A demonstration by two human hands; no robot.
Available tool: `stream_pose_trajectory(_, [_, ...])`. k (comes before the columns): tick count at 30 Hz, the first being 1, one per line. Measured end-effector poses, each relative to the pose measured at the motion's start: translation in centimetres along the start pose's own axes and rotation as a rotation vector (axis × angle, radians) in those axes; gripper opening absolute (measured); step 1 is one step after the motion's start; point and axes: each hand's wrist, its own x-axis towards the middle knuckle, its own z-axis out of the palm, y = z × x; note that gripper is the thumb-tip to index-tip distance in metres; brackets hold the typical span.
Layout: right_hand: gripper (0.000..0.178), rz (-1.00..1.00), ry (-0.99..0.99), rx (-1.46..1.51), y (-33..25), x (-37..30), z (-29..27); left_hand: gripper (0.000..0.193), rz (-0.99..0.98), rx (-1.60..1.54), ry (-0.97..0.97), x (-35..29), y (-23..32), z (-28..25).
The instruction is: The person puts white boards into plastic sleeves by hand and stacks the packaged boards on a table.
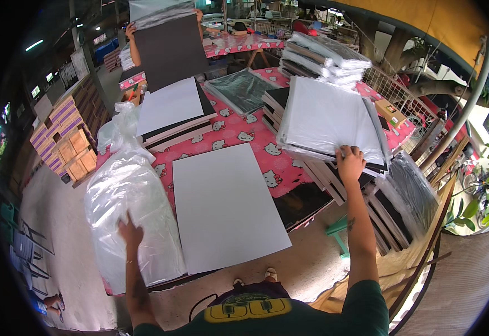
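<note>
My left hand is over a pile of clear plastic bags at the table's left edge, its fingers spread and a little blurred. Between my hands a large white board lies flat, with nothing on it. On the right, my right hand has its fingers curled at the near edge of a white board in clear plastic. That wrapped board tops a stack of dark-edged boards; the thumb and the underside of the grip are hidden.
Behind the white board stands a stack of black and white boards. Across the table, another person's hands hold up a black board. Wrapped bundles sit at the back right. Brown cartons are piled on the left floor, and a green stool is below.
</note>
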Motion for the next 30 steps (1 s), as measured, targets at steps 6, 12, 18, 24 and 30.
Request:
stream_pose_trajectory(6, [0.031,-0.085,0.348,0.018,-7.5,-4.1,-0.9,0.022,0.069,0.194,-0.08,-3.3,-7.9,-1.0])
stream_pose_trajectory(12, [0.073,0.34,-1.562,1.702,-27.1,-26.5,-4.0,0.023,0.657,-0.99,-0.276,-11.9,15.0,-9.4])
stream_pose_trajectory(18, [0.036,0.397,-0.885,1.749,-20.3,-20.4,-2.8,0.032,0.562,-0.913,-0.309,-8.8,14.8,-11.5])
stream_pose_trajectory(24, [0.018,-0.432,-1.065,1.313,-20.9,-22.2,-5.6,0.031,0.623,-0.895,-0.264,-7.6,17.0,-9.4])
stream_pose_trajectory(30, [0.025,0.153,-0.915,1.527,-17.7,-19.2,-3.3,0.026,0.896,-0.977,-0.048,-7.5,21.2,-4.0])
